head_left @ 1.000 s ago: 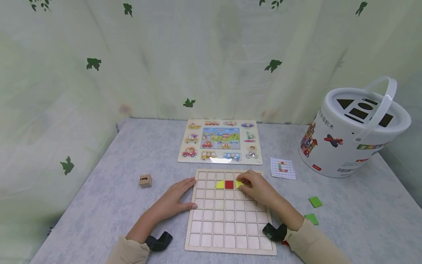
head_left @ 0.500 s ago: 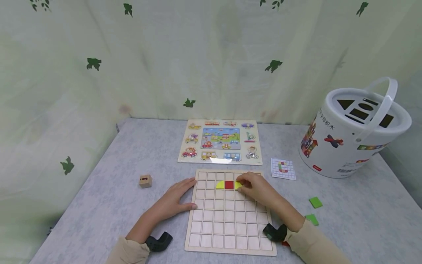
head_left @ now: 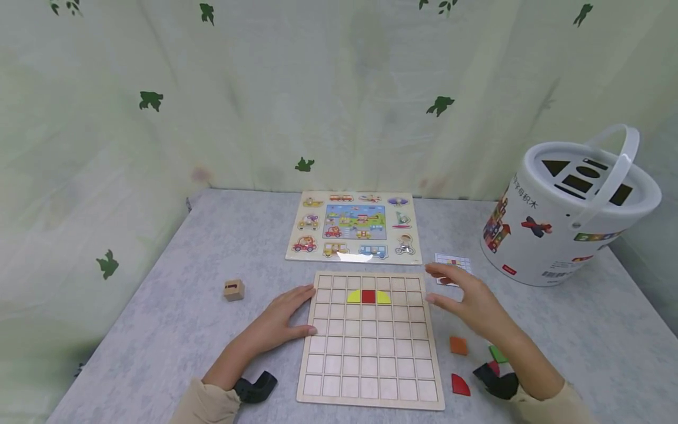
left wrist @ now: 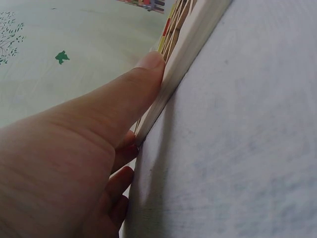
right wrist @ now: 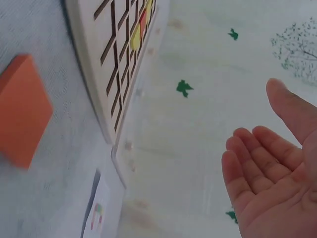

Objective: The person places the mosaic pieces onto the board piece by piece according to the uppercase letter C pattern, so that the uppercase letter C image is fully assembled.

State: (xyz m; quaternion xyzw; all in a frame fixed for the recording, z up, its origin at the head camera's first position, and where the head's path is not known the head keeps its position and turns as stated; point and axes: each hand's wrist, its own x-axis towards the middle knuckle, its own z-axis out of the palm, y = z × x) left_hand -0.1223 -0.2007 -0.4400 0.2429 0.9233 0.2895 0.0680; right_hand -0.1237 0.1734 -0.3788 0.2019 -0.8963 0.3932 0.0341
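Observation:
A wooden grid board [head_left: 360,365] lies on the table. In its second row sit a red square tile [head_left: 368,296] and, on either side of it, yellow quarter-round tiles [head_left: 354,297]. My left hand [head_left: 278,318] rests along the board's left edge; in the left wrist view the thumb touches the board's side. Beyond the board's right edge, my right hand [head_left: 471,300] is raised with thumb and fingers spread and nothing between them. It partly covers a small pattern card [head_left: 461,262]. In the right wrist view the palm is bare.
Right of the board lie an orange square tile [head_left: 458,345], a red quarter-round tile [head_left: 460,385] and a green tile [head_left: 498,354]. A white lidded bucket [head_left: 567,235] stands at the back right. A vehicle puzzle [head_left: 354,227] lies behind the board, a wooden cube [head_left: 233,290] to the left.
My right hand has let go of the right yellow tile and moved right, off the board toward the card. The orange and red tiles have come into view. My left hand stays put.

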